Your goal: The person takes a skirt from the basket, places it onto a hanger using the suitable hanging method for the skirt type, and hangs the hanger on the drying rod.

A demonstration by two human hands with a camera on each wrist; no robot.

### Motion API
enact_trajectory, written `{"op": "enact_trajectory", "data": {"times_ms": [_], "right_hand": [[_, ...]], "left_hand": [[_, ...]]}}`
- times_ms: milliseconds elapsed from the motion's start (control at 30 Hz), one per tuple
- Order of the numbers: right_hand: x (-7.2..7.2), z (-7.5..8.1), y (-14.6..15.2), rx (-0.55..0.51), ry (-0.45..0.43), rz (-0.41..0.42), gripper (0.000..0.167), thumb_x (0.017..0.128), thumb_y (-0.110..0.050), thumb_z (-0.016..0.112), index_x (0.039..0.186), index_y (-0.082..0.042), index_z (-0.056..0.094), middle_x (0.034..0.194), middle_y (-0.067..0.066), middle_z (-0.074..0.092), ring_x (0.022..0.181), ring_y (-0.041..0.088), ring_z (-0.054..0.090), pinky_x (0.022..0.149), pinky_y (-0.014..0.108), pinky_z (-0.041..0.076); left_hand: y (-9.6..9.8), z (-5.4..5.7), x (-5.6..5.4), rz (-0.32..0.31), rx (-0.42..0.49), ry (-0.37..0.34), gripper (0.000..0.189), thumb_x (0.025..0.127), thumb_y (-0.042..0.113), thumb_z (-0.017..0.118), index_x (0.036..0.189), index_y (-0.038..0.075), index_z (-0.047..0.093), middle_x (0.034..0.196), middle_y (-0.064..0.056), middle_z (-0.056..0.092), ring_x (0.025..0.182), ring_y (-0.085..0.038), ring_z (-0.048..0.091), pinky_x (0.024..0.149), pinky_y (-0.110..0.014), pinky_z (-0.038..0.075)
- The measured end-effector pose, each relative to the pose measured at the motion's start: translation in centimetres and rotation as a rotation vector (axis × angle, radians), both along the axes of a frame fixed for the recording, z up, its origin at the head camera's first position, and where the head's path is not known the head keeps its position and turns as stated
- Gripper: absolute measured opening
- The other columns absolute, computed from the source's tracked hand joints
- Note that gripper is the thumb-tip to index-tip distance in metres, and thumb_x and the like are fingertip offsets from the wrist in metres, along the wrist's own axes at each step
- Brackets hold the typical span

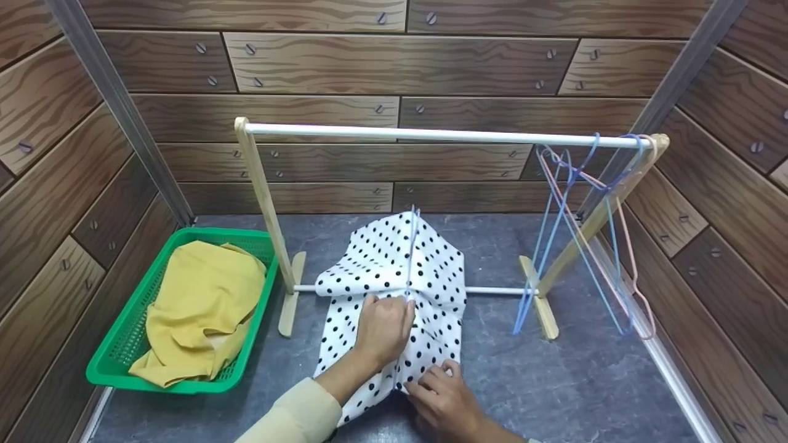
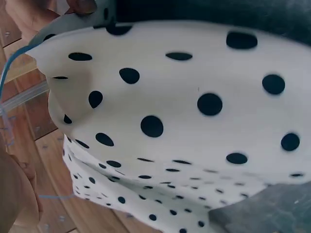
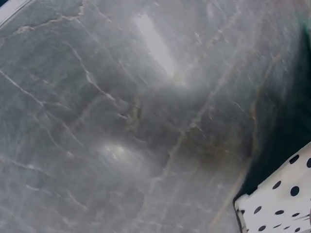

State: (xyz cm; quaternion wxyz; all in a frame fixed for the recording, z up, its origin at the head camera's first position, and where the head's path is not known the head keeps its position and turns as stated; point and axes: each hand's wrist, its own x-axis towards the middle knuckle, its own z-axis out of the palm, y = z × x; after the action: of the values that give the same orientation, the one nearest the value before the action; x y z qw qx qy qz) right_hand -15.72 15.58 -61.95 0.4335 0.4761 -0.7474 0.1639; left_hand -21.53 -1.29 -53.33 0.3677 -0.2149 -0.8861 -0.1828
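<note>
A white cloth with black polka dots (image 1: 375,246) is spread in front of me, its upper part over a thin blue hanger (image 1: 410,255) seen nearly edge-on. My left hand (image 1: 385,326) lies over the cloth with curled fingers, gripping the near end of the hanger. Lower right, my right hand (image 1: 444,397) pinches the cloth's near edge. Close up in the left wrist view, the dotted cloth (image 2: 175,102) fills most of the picture, with a blue wire of the hanger (image 2: 10,60) at its left. Only a corner of the cloth (image 3: 277,204) shows in the right wrist view.
A garment rack with a white top rail (image 1: 394,133) and wooden legs (image 1: 265,203) stands behind the cloth. Several blue and pink hangers (image 1: 569,178) hang at its right end. On the left, a green basket (image 1: 101,363) holds yellow cloth (image 1: 206,295).
</note>
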Motion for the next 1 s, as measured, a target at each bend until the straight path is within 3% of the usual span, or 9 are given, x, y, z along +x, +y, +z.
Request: {"op": "enact_trajectory", "data": {"times_ms": [200, 300, 400, 500, 600, 667, 733, 833, 1000], "right_hand": [[-1.3, 1.7, 0.4, -0.041, 0.024, 0.064, 0.017, 0.091, -0.02, 0.062, 0.095, -0.011, 0.076, 0.077, -0.003, 0.06, 0.069, 0.014, 0.056, 0.074, 0.04, 0.037], [-1.8, 3.3, 0.5, -0.081, 0.0, 0.07, 0.019, 0.087, -0.017, 0.058, 0.094, -0.011, 0.075, 0.079, -0.003, 0.061, 0.071, 0.014, 0.057, 0.076, 0.041, 0.037], [-2.1, 5.8, 0.3, -0.166, -0.078, 0.035, 0.022, 0.081, -0.01, 0.054, 0.091, -0.011, 0.073, 0.081, -0.002, 0.063, 0.073, 0.015, 0.057, 0.078, 0.04, 0.036], [-2.7, 8.5, -0.2, -0.319, -0.201, -0.024, 0.02, 0.079, -0.002, 0.052, 0.085, -0.009, 0.069, 0.079, -0.001, 0.062, 0.074, 0.016, 0.057, 0.078, 0.035, 0.036], [-3.2, 10.7, -1.0, -0.498, -0.334, -0.115, 0.018, 0.081, 0.005, 0.052, 0.082, -0.008, 0.065, 0.078, 0.001, 0.061, 0.073, 0.016, 0.056, 0.075, 0.03, 0.04], [-3.5, 11.5, -1.5, -0.569, -0.416, -0.202, 0.013, 0.084, 0.003, 0.056, 0.088, -0.005, 0.066, 0.085, 0.005, 0.063, 0.081, 0.02, 0.058, 0.078, 0.032, 0.042], [-3.9, 11.9, -2.0, -0.588, -0.513, -0.304, 0.014, 0.089, -0.003, 0.059, 0.102, -0.002, 0.066, 0.103, 0.012, 0.064, 0.098, 0.026, 0.057, 0.088, 0.038, 0.043], [-4.5, 11.8, -2.5, -0.563, -0.69, -0.426, 0.033, 0.096, -0.015, 0.057, 0.125, 0.001, 0.059, 0.133, 0.023, 0.052, 0.124, 0.039, 0.046, 0.105, 0.054, 0.034], [-4.9, 10.9, -2.3, -0.581, -1.0, -0.439, 0.05, 0.105, -0.025, 0.041, 0.147, 0.002, 0.04, 0.155, 0.024, 0.035, 0.145, 0.041, 0.031, 0.118, 0.054, 0.024]], "left_hand": [[-0.2, 4.0, -0.3, -0.04, 0.031, 0.056, 0.04, 0.094, 0.019, 0.061, 0.059, 0.015, 0.042, 0.05, 0.002, 0.04, 0.044, -0.017, 0.036, 0.059, -0.033, 0.032], [-0.4, 6.1, -0.2, -0.053, 0.044, 0.043, 0.039, 0.095, 0.02, 0.06, 0.06, 0.015, 0.043, 0.051, 0.001, 0.043, 0.045, -0.019, 0.04, 0.059, -0.034, 0.031], [-0.5, 8.1, -0.1, -0.062, 0.066, 0.025, 0.039, 0.096, 0.02, 0.058, 0.06, 0.015, 0.044, 0.051, 0.001, 0.044, 0.045, -0.019, 0.042, 0.058, -0.034, 0.031], [-0.6, 9.6, 0.1, -0.062, 0.084, 0.009, 0.041, 0.097, 0.02, 0.056, 0.059, 0.015, 0.044, 0.049, 0.001, 0.044, 0.043, -0.019, 0.041, 0.058, -0.035, 0.031], [-0.4, 10.3, 0.2, -0.07, 0.086, 0.0, 0.042, 0.097, 0.019, 0.057, 0.058, 0.015, 0.043, 0.049, 0.001, 0.042, 0.043, -0.018, 0.038, 0.057, -0.034, 0.03], [-0.3, 10.3, 0.4, -0.078, 0.083, 0.001, 0.041, 0.097, 0.019, 0.057, 0.058, 0.015, 0.043, 0.049, 0.002, 0.042, 0.043, -0.017, 0.037, 0.057, -0.034, 0.03], [-0.1, 10.2, 0.5, -0.09, 0.078, 0.011, 0.04, 0.096, 0.017, 0.058, 0.058, 0.015, 0.043, 0.049, 0.002, 0.042, 0.043, -0.017, 0.036, 0.057, -0.033, 0.031], [0.3, 10.2, 1.0, -0.125, 0.082, 0.014, 0.039, 0.096, 0.016, 0.057, 0.059, 0.015, 0.044, 0.05, 0.002, 0.042, 0.044, -0.015, 0.036, 0.059, -0.033, 0.033], [1.0, 10.5, 1.6, -0.26, 0.077, -0.034, 0.036, 0.099, 0.017, 0.052, 0.063, 0.015, 0.048, 0.053, 0.002, 0.045, 0.049, -0.014, 0.04, 0.063, -0.032, 0.035]]}}
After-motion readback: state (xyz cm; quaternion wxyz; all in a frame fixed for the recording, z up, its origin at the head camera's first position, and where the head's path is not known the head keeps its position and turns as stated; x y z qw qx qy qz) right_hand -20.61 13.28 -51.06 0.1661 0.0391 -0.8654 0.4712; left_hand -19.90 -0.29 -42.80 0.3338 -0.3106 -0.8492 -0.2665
